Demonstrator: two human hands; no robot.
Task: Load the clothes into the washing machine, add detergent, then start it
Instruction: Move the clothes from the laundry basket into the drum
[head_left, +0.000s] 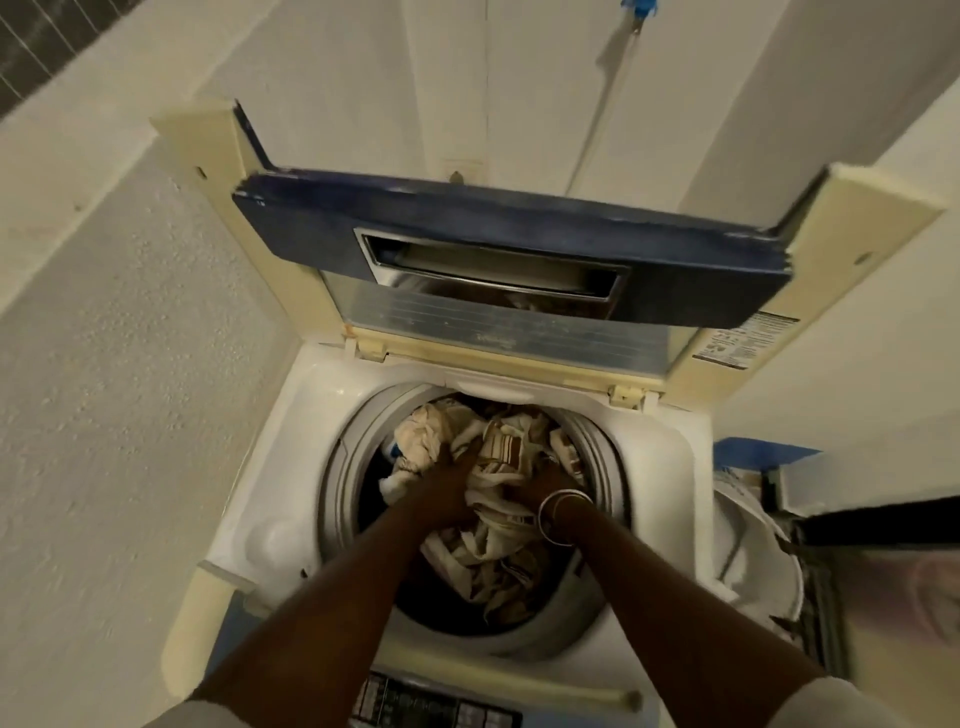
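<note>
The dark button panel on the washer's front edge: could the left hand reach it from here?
Probably yes. The left hand is down among the cream striped clothes, and the dark button panel lies uncovered at the near edge, just a pull back.

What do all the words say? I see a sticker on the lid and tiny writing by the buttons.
Sticker on the open lid's right edge: print too small and blurred to read.
Control panel at the near edge: labels blurred, unreadable.
No other writing shows.
</note>
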